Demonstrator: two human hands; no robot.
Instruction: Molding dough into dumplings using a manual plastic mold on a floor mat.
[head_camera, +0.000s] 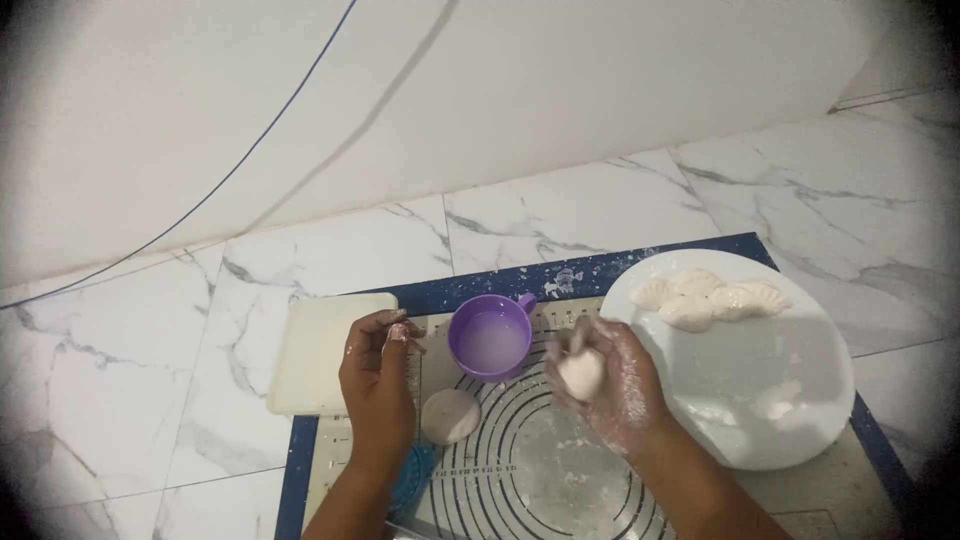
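Head view, looking straight down at a marble floor with a blue-edged baking mat (600, 270) laid on it. The right hand (605, 385) is dusted with flour and its fingers are curled in around a small piece of dough (581, 375), pinching it near the fingertips, so the dough sits right in the cup of that hand above the mat's circle markings. The left hand (378, 375) is loosely curled, fingers bent and close together, tips floury, not gripping anything that I can see.

Between the two sets of fingertips there's a purple cup (490, 338) with cloudy liquid in it, handle pointing away from the person. Just below the left fingers, beside the wrist, lies a flat round of dough (450, 416). Past the left fingers, on the far side, is a pale cutting board (315, 365). To the outside of the right fingers sits a white plate (760, 400) with a few finished dumplings (712, 297) near its far rim.
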